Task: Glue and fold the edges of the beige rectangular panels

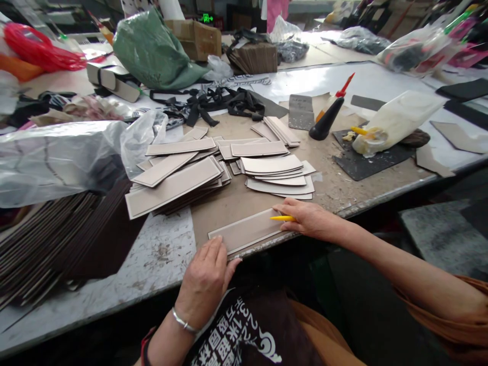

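A flat beige rectangular panel (247,231) with a dark-lined edge lies slantwise along the table's near edge. My left hand (206,272) is closed over its left end, fingers on top and thumb at the near side. At the right end, my right hand (307,218) grips a slim yellow pointed stick (282,218), its tip pointing left over the panel. Fingers of that hand also touch the panel's far right corner. Just beyond lie loose stacks of similar beige panels (173,188), with more curved ones (271,165) to their right.
Dark sheets (80,239) are stacked at left beside clear plastic wrap (61,157). On the right stand a black cone-shaped bottle with a red tip (327,118) and a tilted whitish plastic container (400,122) on a dark board. Black straps (229,101) and a green bag (152,51) lie behind.
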`<state>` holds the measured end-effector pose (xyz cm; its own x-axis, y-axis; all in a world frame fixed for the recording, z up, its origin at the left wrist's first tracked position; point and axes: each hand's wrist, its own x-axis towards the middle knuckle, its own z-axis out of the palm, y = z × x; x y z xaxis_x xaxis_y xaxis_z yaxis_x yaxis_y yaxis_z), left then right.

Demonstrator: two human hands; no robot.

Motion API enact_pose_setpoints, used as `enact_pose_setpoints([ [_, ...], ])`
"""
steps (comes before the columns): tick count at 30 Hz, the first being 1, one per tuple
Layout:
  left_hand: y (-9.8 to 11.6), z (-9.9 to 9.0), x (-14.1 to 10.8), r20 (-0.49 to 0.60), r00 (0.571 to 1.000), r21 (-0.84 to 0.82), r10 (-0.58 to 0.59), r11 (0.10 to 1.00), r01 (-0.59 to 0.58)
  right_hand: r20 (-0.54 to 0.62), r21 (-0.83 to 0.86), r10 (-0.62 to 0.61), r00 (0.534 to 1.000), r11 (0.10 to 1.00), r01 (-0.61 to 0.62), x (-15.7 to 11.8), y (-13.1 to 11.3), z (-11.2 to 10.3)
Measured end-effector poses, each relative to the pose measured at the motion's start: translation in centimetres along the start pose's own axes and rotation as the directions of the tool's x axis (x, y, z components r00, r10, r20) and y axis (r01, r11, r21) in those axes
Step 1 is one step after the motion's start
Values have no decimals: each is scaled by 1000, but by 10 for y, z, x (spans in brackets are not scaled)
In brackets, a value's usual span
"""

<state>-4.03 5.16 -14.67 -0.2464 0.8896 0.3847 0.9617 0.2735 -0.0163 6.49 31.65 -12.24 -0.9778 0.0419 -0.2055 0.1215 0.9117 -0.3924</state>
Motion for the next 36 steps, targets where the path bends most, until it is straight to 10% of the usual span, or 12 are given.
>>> enact_pose_setpoints([
  [12,29,3,10,122,976,139,-181,977,164,-117,-132,31,993,990,-47,-22,-10,4],
  [26,50,24,5,135,954,-57,-269,959,279,-228,-409,-393,891,869,279,-18,-62,47],
  [36,51,29,6,34,951,-116,-308,944,310,-268,-525,-238,933,848,66,-23,-51,53],
])
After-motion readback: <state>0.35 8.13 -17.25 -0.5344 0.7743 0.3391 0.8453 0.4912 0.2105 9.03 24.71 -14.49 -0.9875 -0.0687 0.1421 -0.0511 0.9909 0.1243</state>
